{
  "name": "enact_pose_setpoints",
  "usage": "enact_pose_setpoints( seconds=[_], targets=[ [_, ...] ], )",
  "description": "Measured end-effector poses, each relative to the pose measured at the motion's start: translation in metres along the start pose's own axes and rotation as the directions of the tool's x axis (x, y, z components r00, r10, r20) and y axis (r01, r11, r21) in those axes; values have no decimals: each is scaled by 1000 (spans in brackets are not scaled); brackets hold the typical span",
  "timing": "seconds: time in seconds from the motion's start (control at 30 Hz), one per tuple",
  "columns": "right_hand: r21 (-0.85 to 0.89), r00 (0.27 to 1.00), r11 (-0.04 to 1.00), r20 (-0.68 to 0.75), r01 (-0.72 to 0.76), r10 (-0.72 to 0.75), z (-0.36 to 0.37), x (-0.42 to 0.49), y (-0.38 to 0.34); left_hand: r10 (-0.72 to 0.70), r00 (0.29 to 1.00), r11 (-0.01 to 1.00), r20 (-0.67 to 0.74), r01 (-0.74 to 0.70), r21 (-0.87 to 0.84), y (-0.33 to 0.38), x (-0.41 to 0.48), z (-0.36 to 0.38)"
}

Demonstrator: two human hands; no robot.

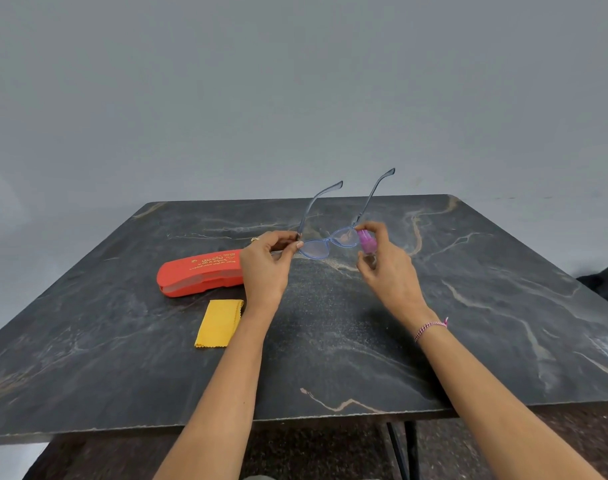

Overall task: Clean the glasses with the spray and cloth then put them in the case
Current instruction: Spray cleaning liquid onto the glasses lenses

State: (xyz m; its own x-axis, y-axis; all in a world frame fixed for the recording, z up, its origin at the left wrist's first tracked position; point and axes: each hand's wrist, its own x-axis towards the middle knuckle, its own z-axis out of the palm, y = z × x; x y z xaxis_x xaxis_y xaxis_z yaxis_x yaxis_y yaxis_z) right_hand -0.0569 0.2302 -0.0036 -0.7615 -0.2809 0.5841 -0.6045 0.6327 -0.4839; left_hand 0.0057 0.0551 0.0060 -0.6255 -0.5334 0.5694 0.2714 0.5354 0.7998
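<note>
1. Pinches blue-framed glasses [330,242] at one hinge with left hand [266,268], fingers curled on the frame. Holds them above table [468,306] centre, temples unfolded toward 12 o'clock.
2. Grips purple spray bottle [366,242] in right hand [389,271], fingers wrapped round it, nozzle just beside the lens at 3 o'clock.
3. Judged early: spraying in hand; wiping and casing not yet done.
4. Records yellow cloth [220,322] lying flat at 8 o'clock of the hands. Records orange case [198,275] at 9 o'clock, apparently closed, partly behind the left hand.
5. Notes dark bag [604,282] beyond the table edge at 3 o'clock; finds no obstruction to cloth or case.
</note>
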Motion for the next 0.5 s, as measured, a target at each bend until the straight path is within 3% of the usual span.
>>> enact_pose_setpoints(
  seconds=[0.33, 0.5],
  targets=[
    [-12, 998, 999, 44, 43, -42, 0, 0, 0, 12, 1000, 1000, 5, -12, -8, 1, 0, -1],
    [21, 1000, 1000, -4, 22, -22, 1, -1, 2, 15, 1000, 1000, -1, -15, -13, 1, 0, -1]
  ],
)
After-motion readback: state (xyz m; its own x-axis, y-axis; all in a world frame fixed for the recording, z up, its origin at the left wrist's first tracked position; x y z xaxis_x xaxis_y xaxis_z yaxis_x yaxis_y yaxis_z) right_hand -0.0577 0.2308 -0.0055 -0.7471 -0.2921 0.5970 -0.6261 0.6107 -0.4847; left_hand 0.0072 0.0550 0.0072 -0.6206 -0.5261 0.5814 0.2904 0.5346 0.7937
